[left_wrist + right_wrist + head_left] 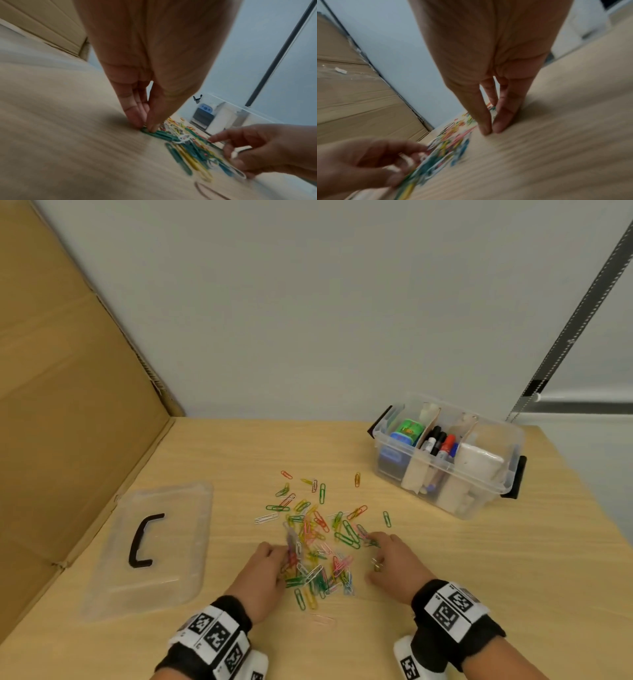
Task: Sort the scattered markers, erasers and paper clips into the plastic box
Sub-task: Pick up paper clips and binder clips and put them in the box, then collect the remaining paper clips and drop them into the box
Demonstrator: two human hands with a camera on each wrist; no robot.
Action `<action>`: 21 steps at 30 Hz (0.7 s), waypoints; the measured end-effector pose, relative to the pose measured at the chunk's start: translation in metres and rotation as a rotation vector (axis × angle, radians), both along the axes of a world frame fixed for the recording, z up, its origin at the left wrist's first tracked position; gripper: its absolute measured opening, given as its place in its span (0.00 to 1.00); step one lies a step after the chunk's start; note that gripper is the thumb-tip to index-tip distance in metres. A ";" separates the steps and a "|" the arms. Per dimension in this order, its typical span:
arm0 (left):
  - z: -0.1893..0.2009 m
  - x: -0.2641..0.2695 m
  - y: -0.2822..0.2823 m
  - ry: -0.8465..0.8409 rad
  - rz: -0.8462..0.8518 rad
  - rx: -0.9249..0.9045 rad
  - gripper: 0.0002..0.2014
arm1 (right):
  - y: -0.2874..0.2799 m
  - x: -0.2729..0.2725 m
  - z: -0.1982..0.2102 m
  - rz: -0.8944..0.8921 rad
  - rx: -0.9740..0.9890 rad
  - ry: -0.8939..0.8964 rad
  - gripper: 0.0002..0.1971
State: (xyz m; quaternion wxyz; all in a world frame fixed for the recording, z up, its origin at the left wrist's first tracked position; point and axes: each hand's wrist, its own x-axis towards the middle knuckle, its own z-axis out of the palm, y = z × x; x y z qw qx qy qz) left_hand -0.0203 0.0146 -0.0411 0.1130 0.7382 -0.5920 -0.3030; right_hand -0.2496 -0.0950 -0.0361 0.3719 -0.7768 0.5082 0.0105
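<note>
Several coloured paper clips [318, 546] lie scattered in a loose pile mid-table. My left hand [282, 556] rests at the pile's left edge, its straight fingertips [135, 121] pressing down on green clips [161, 134]. On the pile's right edge lies my right hand [373, 558], index finger stretched onto the clips and the fingertips [500, 127] touching the table. Neither hand has lifted a clip. The clear plastic box [442, 455] stands at the back right, open, with markers [442, 443] in its middle compartment and green and blue pieces [407, 431] in its left one.
The box's clear lid [178, 525] with a black handle lies flat at the left. A cardboard wall [68, 405] closes the table's left side and a pale wall the back. The wooden table [513, 577] ends at the right behind the box.
</note>
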 end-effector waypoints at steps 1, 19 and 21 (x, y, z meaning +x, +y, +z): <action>0.001 -0.002 -0.006 -0.002 -0.015 -0.007 0.26 | 0.002 0.007 -0.002 0.003 -0.012 -0.029 0.32; -0.005 0.032 -0.048 -0.070 -0.133 -0.064 0.34 | 0.002 0.016 -0.015 0.161 -0.137 0.075 0.36; -0.004 0.024 -0.039 -0.007 -0.179 -0.065 0.33 | 0.007 0.008 -0.011 0.222 -0.116 0.009 0.35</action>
